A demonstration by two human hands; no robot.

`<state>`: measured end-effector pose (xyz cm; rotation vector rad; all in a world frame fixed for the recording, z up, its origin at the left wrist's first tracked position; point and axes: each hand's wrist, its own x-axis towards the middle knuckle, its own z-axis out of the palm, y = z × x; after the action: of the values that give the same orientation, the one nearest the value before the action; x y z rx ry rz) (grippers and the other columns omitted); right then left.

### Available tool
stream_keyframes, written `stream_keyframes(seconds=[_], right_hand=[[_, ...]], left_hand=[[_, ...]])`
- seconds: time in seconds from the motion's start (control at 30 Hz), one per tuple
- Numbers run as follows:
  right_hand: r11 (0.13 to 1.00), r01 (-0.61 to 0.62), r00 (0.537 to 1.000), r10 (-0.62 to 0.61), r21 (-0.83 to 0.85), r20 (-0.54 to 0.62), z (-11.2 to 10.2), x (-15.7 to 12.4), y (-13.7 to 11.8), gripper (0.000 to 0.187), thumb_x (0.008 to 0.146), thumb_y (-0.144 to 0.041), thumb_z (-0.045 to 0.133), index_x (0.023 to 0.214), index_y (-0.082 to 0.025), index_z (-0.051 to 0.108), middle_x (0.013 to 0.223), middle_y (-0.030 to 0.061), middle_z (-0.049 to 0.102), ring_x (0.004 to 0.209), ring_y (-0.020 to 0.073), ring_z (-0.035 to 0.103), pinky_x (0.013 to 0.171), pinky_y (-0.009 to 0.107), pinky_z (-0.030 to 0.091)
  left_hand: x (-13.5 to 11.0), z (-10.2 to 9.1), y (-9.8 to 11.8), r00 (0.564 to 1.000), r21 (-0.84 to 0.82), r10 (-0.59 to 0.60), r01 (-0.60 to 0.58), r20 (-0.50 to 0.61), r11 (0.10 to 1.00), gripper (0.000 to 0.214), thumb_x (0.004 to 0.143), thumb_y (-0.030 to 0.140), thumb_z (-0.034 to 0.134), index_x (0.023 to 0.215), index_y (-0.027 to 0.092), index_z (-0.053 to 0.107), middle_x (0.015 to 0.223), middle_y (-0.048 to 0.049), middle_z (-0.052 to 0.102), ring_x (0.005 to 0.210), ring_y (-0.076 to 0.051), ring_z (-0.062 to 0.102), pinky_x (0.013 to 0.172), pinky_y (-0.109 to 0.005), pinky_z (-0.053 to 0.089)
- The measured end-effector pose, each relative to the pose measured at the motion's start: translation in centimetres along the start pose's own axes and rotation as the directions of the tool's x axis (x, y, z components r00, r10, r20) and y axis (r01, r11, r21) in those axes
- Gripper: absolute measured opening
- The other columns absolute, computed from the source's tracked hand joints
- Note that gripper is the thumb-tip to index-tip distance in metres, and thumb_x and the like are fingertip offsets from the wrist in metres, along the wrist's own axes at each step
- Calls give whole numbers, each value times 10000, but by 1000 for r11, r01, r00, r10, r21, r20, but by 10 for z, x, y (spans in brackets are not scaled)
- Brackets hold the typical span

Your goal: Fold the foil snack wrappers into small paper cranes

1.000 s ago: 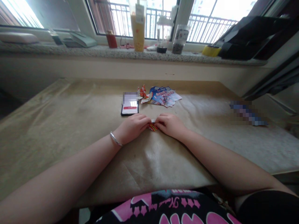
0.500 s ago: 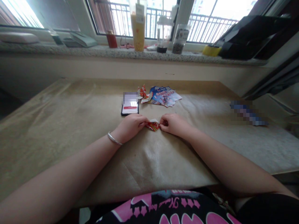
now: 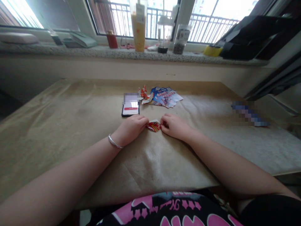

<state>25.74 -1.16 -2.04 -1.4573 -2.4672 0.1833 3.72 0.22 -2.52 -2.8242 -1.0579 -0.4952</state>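
Between my two hands lies a small folded piece of red and white printed paper [image 3: 154, 126], low over the table. My left hand [image 3: 134, 126], with a silver bracelet at its wrist, pinches the paper's left end. The fingers of my right hand [image 3: 173, 125] are curled and pinch its right corner. Just beyond my left hand rests a phone [image 3: 130, 110] with a lit screen. Behind the paper are a crumpled red and white folded paper [image 3: 146, 95] and a fanned stack of blue printed sheets [image 3: 166, 96].
A cloth-like cover spreads over the table [image 3: 70, 125]. A blurred blue strip-shaped item [image 3: 250, 114] lies at the right. On the stone windowsill [image 3: 89, 51] stand a yellow-filled bottle [image 3: 139, 33], a red jar [image 3: 112, 40], clear containers and a black object [image 3: 249, 40].
Hardly anything differs. The fingers of my left hand have shifted slightly at the paper's left end; my right hand stays at its corner.
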Motion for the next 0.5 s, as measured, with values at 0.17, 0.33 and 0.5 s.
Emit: stream_keyframes(seconds=[0.17, 0.33, 0.5], right_hand=[[991, 71, 991, -57, 116, -121, 8, 3, 0, 121, 770, -234, 591, 872, -176, 619, 835, 42, 603, 745, 147, 539, 717, 261, 412], [965, -17, 987, 58, 261, -149, 14, 7, 0, 114, 719, -173, 623, 831, -174, 601, 725, -2, 573, 650, 114, 504, 640, 236, 405], [907, -64, 982, 132, 417, -137, 19, 8, 2, 141, 683, -160, 638, 815, -172, 588, 680, -31, 547, 583, 89, 477, 561, 210, 390]], left_hand=[[0, -5, 3, 998, 90, 57, -60, 29, 994, 121, 883, 120, 488, 815, 158, 581, 778, -34, 620, 725, -156, 556, 636, -250, 410], [-1, -7, 6, 998, 197, 66, -62, -9, 978, 119, 889, 134, 484, 823, 172, 576, 722, -23, 610, 649, -143, 547, 558, -245, 368], [-2, 1, 0, 998, 21, -3, 4, -60, 1000, 142, 903, 192, 479, 844, 168, 605, 779, -32, 628, 698, -141, 575, 619, -235, 424]])
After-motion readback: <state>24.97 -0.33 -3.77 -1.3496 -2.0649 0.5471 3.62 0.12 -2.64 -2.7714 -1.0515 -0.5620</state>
